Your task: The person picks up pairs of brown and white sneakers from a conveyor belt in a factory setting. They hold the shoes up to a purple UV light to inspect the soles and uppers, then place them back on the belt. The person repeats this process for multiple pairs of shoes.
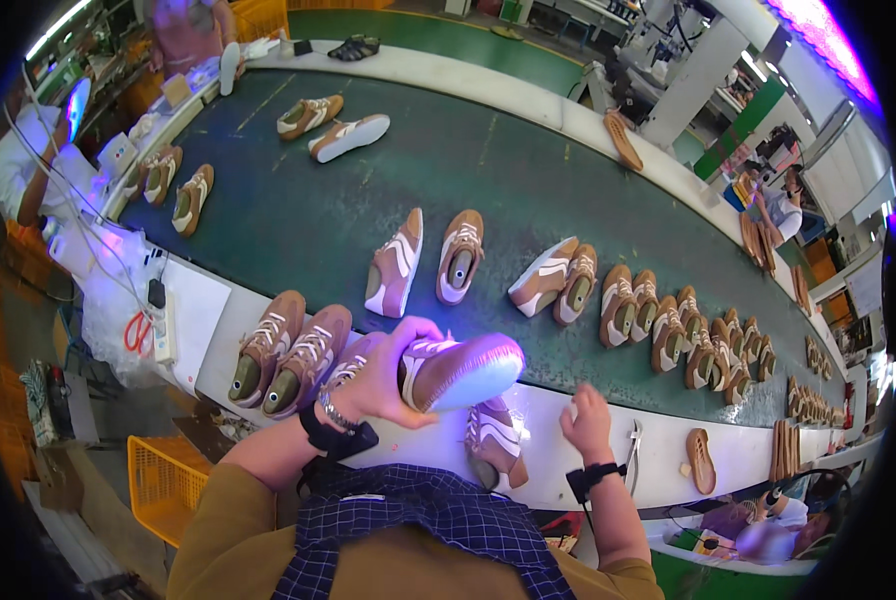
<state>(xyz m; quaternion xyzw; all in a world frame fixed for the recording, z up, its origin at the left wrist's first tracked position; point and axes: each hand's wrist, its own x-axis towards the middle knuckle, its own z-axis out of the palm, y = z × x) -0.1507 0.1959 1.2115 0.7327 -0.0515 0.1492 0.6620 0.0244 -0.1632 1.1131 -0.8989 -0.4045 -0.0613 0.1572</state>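
Note:
My left hand grips a brown and white sneaker over the near ledge, its pale sole and toe tilted up to the right under a bluish light. My right hand is raised off to the right of that sneaker, fingers curled in; whatever they may hold is too small to make out. Below the held sneaker, another sneaker rests on the white ledge. A sneaker partly hidden by my left hand stands beside a pair of brown sneakers on the ledge. Metal pincers lie just right of my right hand.
Pairs of matching sneakers stand along the dark green conveyor belt. A loose brown sole lies on the ledge at right. Red-handled scissors and a power strip are at left. A yellow crate sits below. People work around the belt.

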